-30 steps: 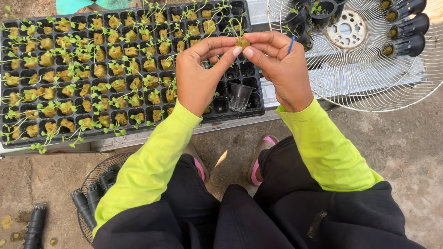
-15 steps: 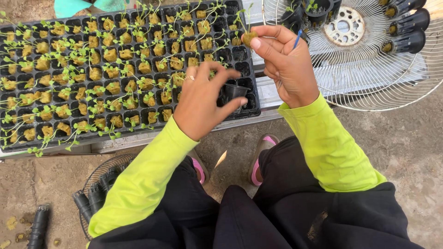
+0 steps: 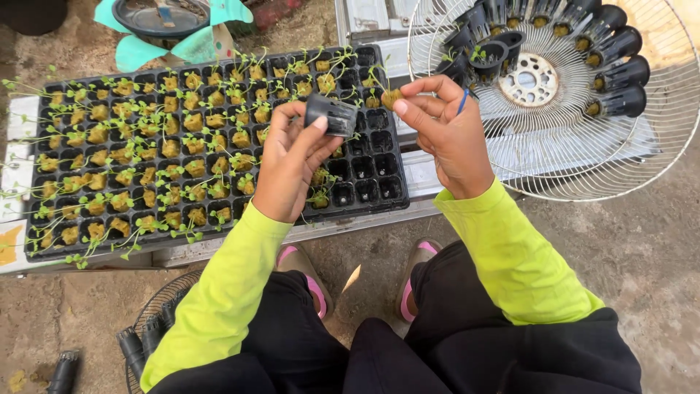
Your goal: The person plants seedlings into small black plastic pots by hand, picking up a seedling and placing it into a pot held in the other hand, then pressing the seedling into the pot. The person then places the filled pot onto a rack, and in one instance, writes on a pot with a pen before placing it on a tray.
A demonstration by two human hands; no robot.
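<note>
Over seedling tray (image 3: 109, 157), left hand (image 3: 292, 164) grips net pot (image 3: 332, 115), right hand (image 3: 448, 135) seedling plug (image 3: 391, 98).

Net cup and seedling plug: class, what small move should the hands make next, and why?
Probably bring the right hand left and lower the plug into the net cup. The left hand holds the cup empty beside it, and the cups on the fan guard already carry plugs.
</note>
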